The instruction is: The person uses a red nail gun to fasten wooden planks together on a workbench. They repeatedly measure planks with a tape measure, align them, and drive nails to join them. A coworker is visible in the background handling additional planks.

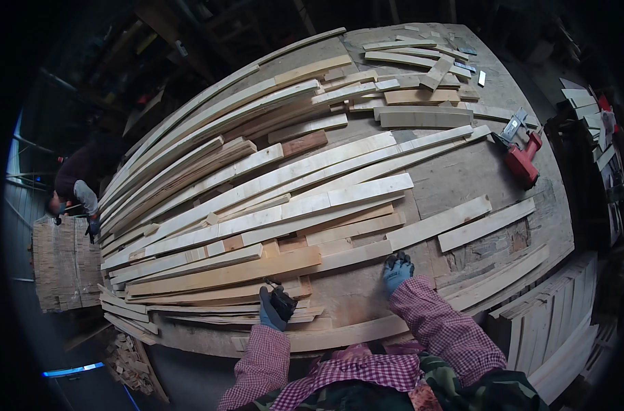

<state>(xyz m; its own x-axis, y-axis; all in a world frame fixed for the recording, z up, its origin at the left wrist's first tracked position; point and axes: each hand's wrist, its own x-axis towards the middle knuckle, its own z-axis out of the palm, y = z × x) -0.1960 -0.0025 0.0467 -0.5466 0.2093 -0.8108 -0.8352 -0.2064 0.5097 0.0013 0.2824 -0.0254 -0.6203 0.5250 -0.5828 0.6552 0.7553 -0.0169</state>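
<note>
My left hand (pixel 277 307), in a blue and black work glove, is at the near side of the layered wooden strips. Its fingers are apart, close to the near edge of a long yellowish strip (pixel 230 273). Farther right, my right hand (pixel 398 270), gloved the same way, has its fingertips at the near edge of a pale wooden strip (pixel 356 255). Those fingers are slightly bent and spread; neither hand visibly grips anything. Another pale strip (pixel 441 223) runs on to the right, end to end with that one. Both forearms wear red checked sleeves.
Many long strips cover the worktable (pixel 449 171). A red nail gun (pixel 522 161) lies near its right edge. Short offcuts (pixel 421 61) lie at the far end. Stacked boards (pixel 548 322) stand at the lower right. A person (pixel 79 175) is beside a wood stack (pixel 67 267) at left.
</note>
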